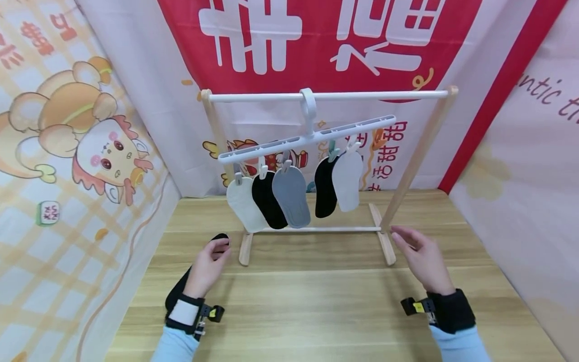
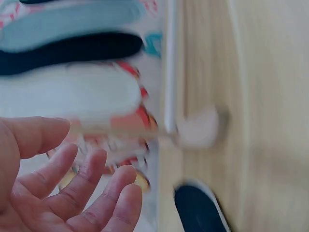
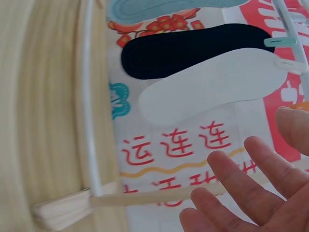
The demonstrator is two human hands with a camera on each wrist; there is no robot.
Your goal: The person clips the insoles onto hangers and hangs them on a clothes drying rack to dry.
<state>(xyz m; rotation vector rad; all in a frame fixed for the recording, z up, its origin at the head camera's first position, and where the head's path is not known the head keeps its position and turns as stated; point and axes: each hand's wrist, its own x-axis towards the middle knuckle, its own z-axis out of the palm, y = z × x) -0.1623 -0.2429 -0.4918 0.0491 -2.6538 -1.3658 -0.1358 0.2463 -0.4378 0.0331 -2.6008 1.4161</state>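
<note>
From a white clip hanger (image 1: 312, 137) hang several insoles: a white one (image 1: 244, 203), a black one (image 1: 267, 200) and a grey one (image 1: 291, 197) on the left, a black one (image 3: 193, 50) and a white one (image 3: 212, 86) on the right. The hanger tilts, its left end lower. My left hand (image 1: 209, 266) is held over a loose black insole (image 2: 197, 208) lying on the table, its fingers loosely bent with nothing between them. Beside the rack's right foot, my right hand (image 1: 422, 259) hovers with relaxed, spread fingers and holds nothing.
A rack with wooden side posts (image 1: 418, 156) and a white top bar (image 1: 262, 97) carries the hanger. Its wooden feet (image 1: 246, 249) stand on the wood-grain table (image 1: 312, 306). Printed cloths (image 1: 194, 151) close off the back and both sides.
</note>
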